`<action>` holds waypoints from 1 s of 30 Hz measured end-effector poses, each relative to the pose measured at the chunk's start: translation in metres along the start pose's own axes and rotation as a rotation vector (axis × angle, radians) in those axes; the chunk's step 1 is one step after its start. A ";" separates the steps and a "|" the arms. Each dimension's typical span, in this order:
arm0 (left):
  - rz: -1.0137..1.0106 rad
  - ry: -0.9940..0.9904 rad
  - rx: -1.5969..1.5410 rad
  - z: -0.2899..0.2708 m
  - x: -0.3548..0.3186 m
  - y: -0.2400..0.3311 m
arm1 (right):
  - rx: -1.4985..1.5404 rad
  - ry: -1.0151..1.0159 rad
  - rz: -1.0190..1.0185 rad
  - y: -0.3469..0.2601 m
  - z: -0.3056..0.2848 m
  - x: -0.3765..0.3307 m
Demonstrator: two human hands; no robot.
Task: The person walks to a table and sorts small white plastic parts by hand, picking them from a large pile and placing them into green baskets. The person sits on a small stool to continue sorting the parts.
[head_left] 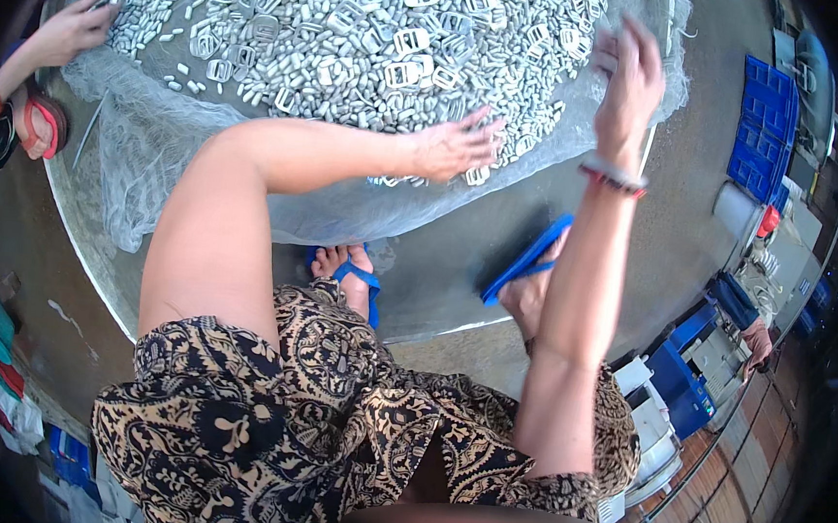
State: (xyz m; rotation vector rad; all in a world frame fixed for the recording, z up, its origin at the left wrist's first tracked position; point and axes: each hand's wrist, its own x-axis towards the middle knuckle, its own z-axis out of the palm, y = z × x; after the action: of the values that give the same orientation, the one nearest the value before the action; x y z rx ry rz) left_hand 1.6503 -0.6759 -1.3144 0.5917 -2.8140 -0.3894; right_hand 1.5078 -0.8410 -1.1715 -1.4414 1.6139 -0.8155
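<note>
The heap of small metal buckles (357, 34) lies on grey netting (145, 145), spreading away ahead of the person. At its near edge the left hand (458, 148) rests flat, fingers spread, gripping nothing. The right hand (631, 82) is raised at the heap's right edge, its grasp unclear; a co-worker's hand (74, 28) touches the far-left side

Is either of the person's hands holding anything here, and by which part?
Left hand lies flat on the pile of metal buckles, gripping nothing. Right hand is raised; whether it pinches a piece cannot be told.
</note>
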 end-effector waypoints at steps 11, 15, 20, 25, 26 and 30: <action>-0.069 0.229 0.234 -0.099 0.051 -0.131 | -0.697 -0.168 0.038 0.147 -0.036 -0.176; -0.490 0.100 0.003 -0.129 0.059 -0.131 | -0.660 -0.145 0.267 0.126 -0.041 -0.180; -0.357 0.597 0.212 -0.173 0.046 -0.094 | -0.251 -0.196 0.019 0.083 -0.054 -0.187; -0.750 0.137 -0.383 -0.222 0.029 -0.057 | -0.631 -0.380 0.190 0.073 -0.046 -0.222; -0.684 0.402 -0.529 -0.224 0.024 -0.048 | -0.566 -0.361 0.145 0.075 -0.043 -0.225; -1.014 0.406 -1.427 -0.211 0.012 -0.032 | -0.421 -0.226 0.157 0.084 -0.044 -0.213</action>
State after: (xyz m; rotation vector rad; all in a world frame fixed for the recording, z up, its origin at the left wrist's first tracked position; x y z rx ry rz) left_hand 1.7108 -0.7527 -1.1246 1.3209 -1.0719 -1.8423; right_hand 1.4346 -0.6206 -1.1930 -1.5996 1.7596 -0.2173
